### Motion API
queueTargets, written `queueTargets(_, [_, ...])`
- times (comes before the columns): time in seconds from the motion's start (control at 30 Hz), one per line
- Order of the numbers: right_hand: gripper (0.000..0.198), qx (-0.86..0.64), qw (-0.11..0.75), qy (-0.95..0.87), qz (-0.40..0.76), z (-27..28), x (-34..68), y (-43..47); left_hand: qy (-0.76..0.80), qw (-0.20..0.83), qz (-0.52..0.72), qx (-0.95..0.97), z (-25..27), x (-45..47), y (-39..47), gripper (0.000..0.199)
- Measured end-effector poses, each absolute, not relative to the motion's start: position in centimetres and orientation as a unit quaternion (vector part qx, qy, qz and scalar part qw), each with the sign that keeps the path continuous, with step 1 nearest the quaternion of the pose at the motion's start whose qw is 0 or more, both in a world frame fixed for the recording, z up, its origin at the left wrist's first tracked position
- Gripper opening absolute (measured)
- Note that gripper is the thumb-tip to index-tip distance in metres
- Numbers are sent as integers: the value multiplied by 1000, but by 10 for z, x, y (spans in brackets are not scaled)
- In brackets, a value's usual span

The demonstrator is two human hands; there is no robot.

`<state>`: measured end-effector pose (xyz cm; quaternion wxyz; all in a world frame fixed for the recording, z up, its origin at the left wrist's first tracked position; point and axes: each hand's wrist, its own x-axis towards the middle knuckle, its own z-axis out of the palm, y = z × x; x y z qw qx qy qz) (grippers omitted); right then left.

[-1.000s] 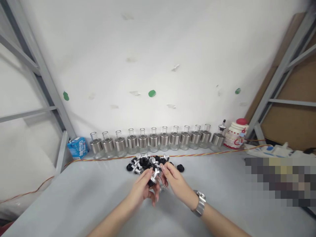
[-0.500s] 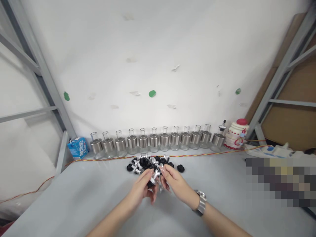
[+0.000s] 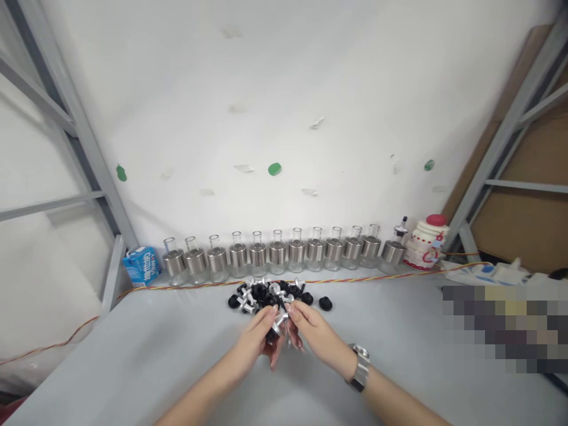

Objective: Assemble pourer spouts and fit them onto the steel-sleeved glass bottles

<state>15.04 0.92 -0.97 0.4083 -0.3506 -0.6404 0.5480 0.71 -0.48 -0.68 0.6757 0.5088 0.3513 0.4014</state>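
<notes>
My left hand (image 3: pixel 258 337) and my right hand (image 3: pixel 314 328) meet in front of a pile. Between them is a silver-and-black pourer spout (image 3: pixel 279 322), tilted, its black base towards my left palm. The fingers of my left hand close round its lower part. My right thumb and fingers close on its other end; the fingertips partly hide it. Just beyond my fingers lies the heap of silver spouts and black stoppers (image 3: pixel 260 291). One black stopper (image 3: pixel 325 303) sits apart on the right.
Glass bottles with metal sleeves (image 3: pixel 277 251) stand in a row along the wall. The rightmost bottle (image 3: pixel 393 251) carries a spout. A blue carton (image 3: pixel 141 266) stands left, a white-and-red jar (image 3: pixel 426 242) right. A twisted red-yellow wire (image 3: pixel 355 278) crosses the grey table (image 3: pixel 133 355).
My right fingers have drawn slightly closer to the spout and my left hand. The spout has tilted a little lower. The pile and the bottles look the same.
</notes>
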Motion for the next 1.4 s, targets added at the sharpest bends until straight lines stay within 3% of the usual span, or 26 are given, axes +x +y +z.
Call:
queueTargets(0.27, [35, -352, 421, -648, 528, -16, 150, 7, 347, 686, 395, 503, 0, 7, -7, 35])
queueTargets(0.53, [44, -343, 492, -578, 553, -6, 150, 11, 359, 670, 414, 501, 1, 7, -7, 35])
queueTargets(0.73, [34, -354, 525, -613, 473, 6, 163, 10, 368, 653, 451, 485, 4, 4, -2, 36])
queueTargets(0.97, [45, -327, 446, -678, 484, 11, 167, 3, 389, 620, 509, 453, 10, -4, 3, 34])
queueTargets(1.4, [45, -395, 337, -827, 217, 13, 170, 9, 395, 625, 498, 453, 5, -5, 5, 36])
